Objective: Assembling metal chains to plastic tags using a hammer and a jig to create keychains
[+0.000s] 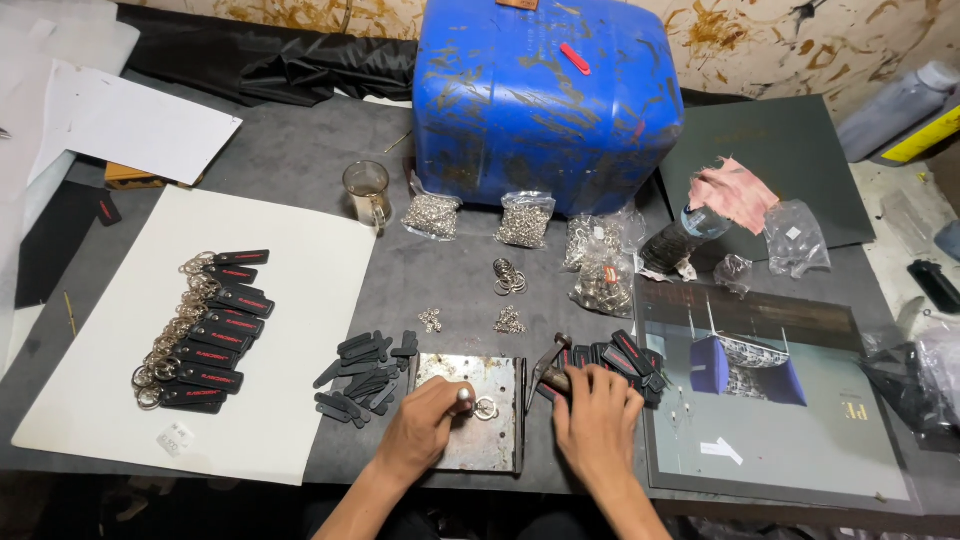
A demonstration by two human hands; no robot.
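While left hand (pixel 425 420) pins a steel punch (pixel 464 399), right hand (pixel 597 420) grips hammer (pixel 549 372) — scuffed plate (pixel 492 440).

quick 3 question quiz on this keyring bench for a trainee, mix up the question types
1. True or false: the left hand presses a small metal punch down on the steel plate.
2. Which tool does the right hand grip? A) pliers B) hammer C) scissors
3. Fill in: the finished black key tags with rings lie in a row on a ___ sheet.

Key
1. True.
2. B.
3. White; it lies to the left of the plate, with loose black tags between them.
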